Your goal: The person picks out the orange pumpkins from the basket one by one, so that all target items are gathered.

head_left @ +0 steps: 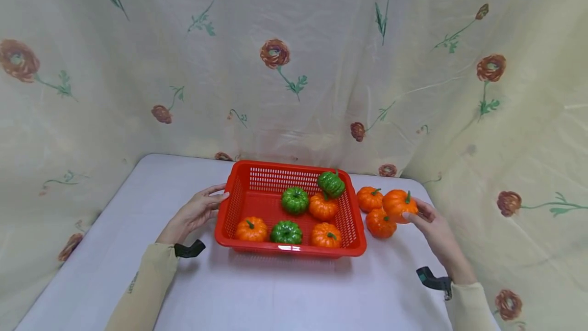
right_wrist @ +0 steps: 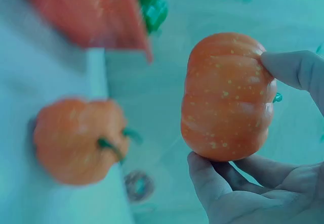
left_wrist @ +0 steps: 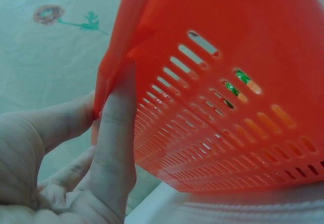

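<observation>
Red basket (head_left: pixel 259 203) sits just right of my left hand (head_left: pixel 195 213), which pinches its near rim (left_wrist: pixel 117 46) with a finger along the slotted outer wall. I judge it thin, light plastic, stiffest at that rolled edge and likelier to flex lower down, so the rim is my best hold. Rightward from that pinch, inside the basket, come a front orange pumpkin (head_left: pixel 251 229), a front green pumpkin (head_left: pixel 287 232) and another green one behind it, then two more orange ones and, by the far right corner, a third green one. Past the basket, just left of my right grip, two loose pumpkins, a rear one (head_left: pixel 369 198) and a front one (head_left: pixel 381 223), rest on the table (head_left: pixel 294 295). Farthest right, my right hand (head_left: pixel 434 226) holds the held pumpkin (head_left: pixel 399 206) raised, thumb on one side, fingers on the opposite one. Its glossy skin suggests something light, firm and rather slippery. I'd keep my fingertips spread round the ribbed sides and spare the thin stem (head_left: pixel 408 197), which could be its weak point.
</observation>
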